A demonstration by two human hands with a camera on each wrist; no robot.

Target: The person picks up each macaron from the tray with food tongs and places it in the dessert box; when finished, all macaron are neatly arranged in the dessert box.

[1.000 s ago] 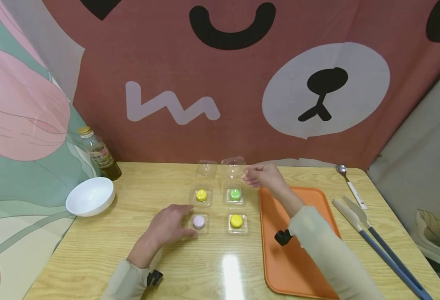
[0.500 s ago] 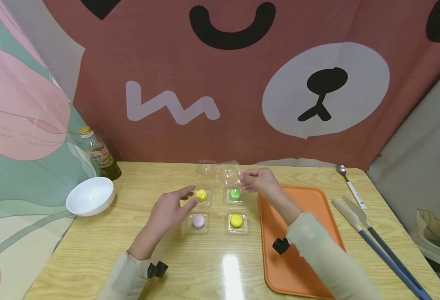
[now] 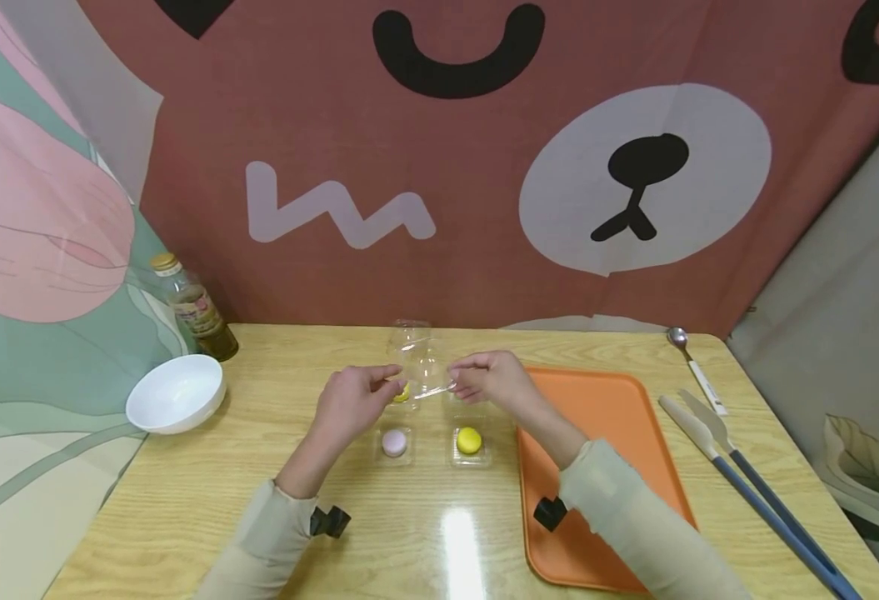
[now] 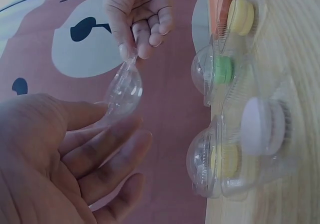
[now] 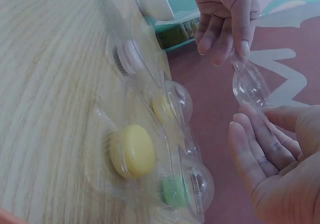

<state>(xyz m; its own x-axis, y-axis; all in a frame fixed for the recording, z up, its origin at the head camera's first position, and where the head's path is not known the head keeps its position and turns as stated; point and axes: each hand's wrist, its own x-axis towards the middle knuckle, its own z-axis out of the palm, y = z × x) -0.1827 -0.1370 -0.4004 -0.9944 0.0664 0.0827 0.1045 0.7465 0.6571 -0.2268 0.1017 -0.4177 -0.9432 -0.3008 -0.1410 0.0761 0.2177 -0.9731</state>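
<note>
A clear domed plastic lid (image 3: 426, 371) is held up above the table between both hands. My left hand (image 3: 352, 406) pinches one edge between thumb and finger, and my right hand (image 3: 495, 383) pinches the opposite edge. Below sit macarons in clear plastic bases: a lilac one (image 3: 394, 443) and a yellow one (image 3: 470, 441) in front, uncovered. Behind them, a second yellow macaron (image 4: 227, 160) and a green one (image 4: 223, 70) have clear domes over them. In the head view my right hand hides the green macaron. Another clear lid (image 3: 412, 330) lies near the back edge.
An orange tray (image 3: 596, 558) lies to the right, beneath my right forearm. Beyond it are blue-handled tongs (image 3: 765, 512) and a spoon (image 3: 697, 367). At the left stand a white bowl (image 3: 175, 393) and a bottle (image 3: 197, 308). A printed cloth hangs behind the table.
My right hand has lifted the clear lid from the back and brought it left and nearer. My left hand has moved up from beside the lilac macaron and now holds the lid too.
</note>
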